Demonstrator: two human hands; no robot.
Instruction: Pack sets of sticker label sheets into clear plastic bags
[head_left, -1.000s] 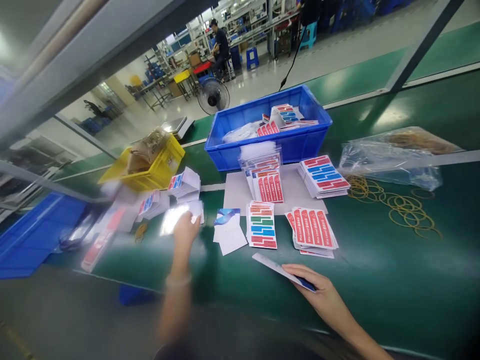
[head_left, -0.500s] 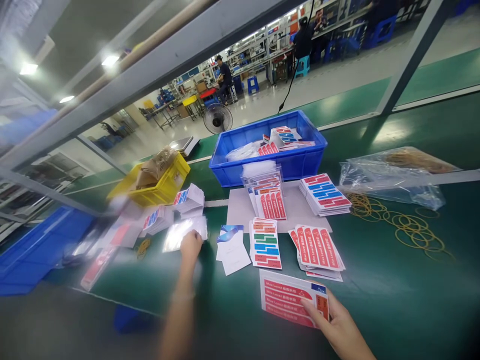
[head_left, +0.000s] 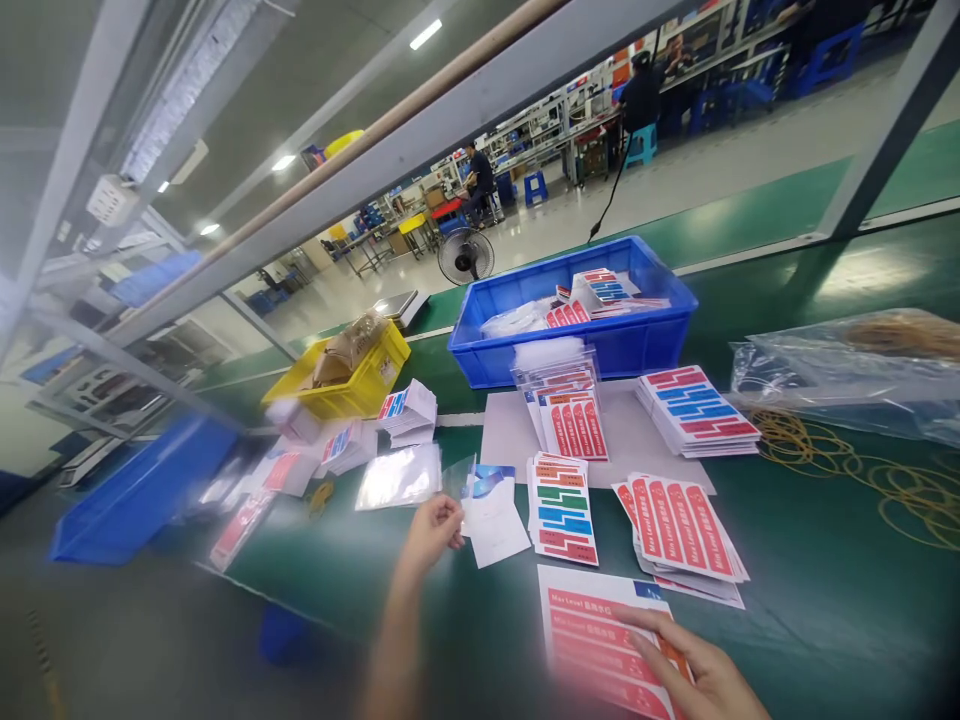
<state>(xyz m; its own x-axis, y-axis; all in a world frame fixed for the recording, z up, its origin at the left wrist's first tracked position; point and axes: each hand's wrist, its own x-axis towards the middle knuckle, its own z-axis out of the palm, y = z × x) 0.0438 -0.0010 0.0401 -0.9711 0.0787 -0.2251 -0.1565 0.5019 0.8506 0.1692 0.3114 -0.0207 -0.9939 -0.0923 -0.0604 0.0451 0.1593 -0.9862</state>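
Note:
My left hand (head_left: 435,535) is closed on a clear plastic sleeve (head_left: 457,478), which overlaps the white cards with a blue top (head_left: 496,535). Left of it lies a stack of clear sleeves (head_left: 399,476). My right hand (head_left: 694,665) grips red-striped label sheets (head_left: 589,640) at their right side, with a blue and an orange part showing; their lower edge is blurred. Beyond them are a multicoloured label stack (head_left: 564,510), a red label stack (head_left: 686,530) and a red and blue stack (head_left: 697,410). Filled sleeves (head_left: 570,410) stand on a pale sheet (head_left: 502,440).
A blue bin (head_left: 570,345) with labels and sleeves stands at the back, a yellow bin (head_left: 337,395) to its left. Rubber bands (head_left: 802,445) and a plastic bag (head_left: 847,375) lie right. A metal beam (head_left: 360,165) crosses above. People sit in the background.
My left hand has moved right from the sleeve stack, bringing one clear sleeve over the white cards. My right hand still holds the label sheets, slightly lower. The view has shifted.

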